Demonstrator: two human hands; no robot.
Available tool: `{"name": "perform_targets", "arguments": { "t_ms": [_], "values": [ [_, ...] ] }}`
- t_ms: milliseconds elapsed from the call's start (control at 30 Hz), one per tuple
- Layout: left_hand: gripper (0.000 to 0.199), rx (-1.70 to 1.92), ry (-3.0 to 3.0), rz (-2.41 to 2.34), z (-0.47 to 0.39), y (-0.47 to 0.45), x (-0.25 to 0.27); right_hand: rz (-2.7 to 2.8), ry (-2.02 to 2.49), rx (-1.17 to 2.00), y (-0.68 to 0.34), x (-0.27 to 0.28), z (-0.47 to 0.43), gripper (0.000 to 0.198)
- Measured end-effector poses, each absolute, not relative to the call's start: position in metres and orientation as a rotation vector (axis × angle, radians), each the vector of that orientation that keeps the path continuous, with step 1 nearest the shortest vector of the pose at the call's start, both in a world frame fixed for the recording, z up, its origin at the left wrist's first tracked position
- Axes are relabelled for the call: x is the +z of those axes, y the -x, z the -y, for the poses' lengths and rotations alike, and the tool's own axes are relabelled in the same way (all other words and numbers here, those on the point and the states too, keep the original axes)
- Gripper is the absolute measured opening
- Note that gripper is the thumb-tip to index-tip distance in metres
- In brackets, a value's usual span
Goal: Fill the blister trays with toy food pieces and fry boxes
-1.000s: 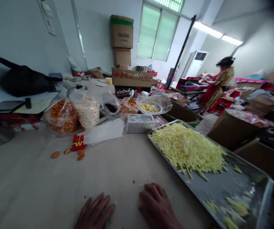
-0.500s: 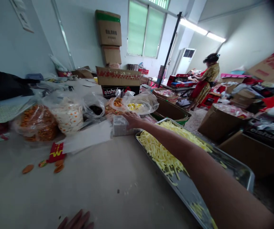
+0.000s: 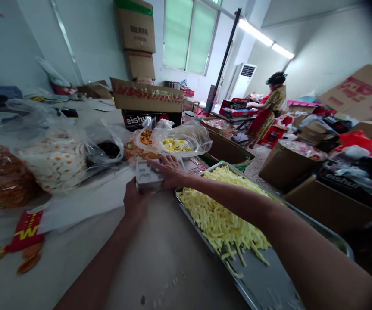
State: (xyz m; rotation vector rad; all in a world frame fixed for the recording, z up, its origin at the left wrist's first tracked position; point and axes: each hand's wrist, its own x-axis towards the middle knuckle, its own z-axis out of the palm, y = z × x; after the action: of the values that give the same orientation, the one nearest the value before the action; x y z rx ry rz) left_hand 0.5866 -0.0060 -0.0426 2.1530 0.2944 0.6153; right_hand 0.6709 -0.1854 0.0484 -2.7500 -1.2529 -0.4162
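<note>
A stack of clear plastic blister trays [image 3: 146, 175] with moulded compartments lies on the table [image 3: 160, 254], in front of the bags. My right hand [image 3: 170, 171] reaches over the tray of fries and grips the stack from the right, its fingers across the top. Against the near left side of the stack my left hand [image 3: 134, 199] is closed on the edge; some of its fingers are hidden. Just right of my hands is a metal tray [image 3: 253, 275] heaped with pale yellow fry-shaped pieces [image 3: 224, 206].
Clear bags hold brown pieces [image 3: 4, 172], egg-patterned pieces [image 3: 56, 161], dark pieces [image 3: 108, 148] and yellow-white pieces [image 3: 177, 145]. A red fries sleeve [image 3: 27, 230] lies at left. Cardboard boxes [image 3: 147, 97] stand behind. A co-worker [image 3: 271, 105] stands farther back.
My left hand has come up from the table's near edge to the left side of the plastic trays. The trays have shifted slightly left in view, with my right hand still on them.
</note>
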Motion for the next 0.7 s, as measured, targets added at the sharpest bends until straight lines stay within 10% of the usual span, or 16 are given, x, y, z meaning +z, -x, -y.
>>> {"name": "perform_targets", "arguments": {
  "t_ms": [300,700],
  "values": [
    [0.066,0.646,-2.216,-0.298,-0.001,-0.609,-0.054,1.02,2.4,-0.421,-0.694,0.098,0.206,0.121],
    [0.027,0.643,-1.13,-0.211,0.01,-0.406,0.071,0.974,2.272,0.152,-0.523,0.107,0.123,0.127]
  ]
}}
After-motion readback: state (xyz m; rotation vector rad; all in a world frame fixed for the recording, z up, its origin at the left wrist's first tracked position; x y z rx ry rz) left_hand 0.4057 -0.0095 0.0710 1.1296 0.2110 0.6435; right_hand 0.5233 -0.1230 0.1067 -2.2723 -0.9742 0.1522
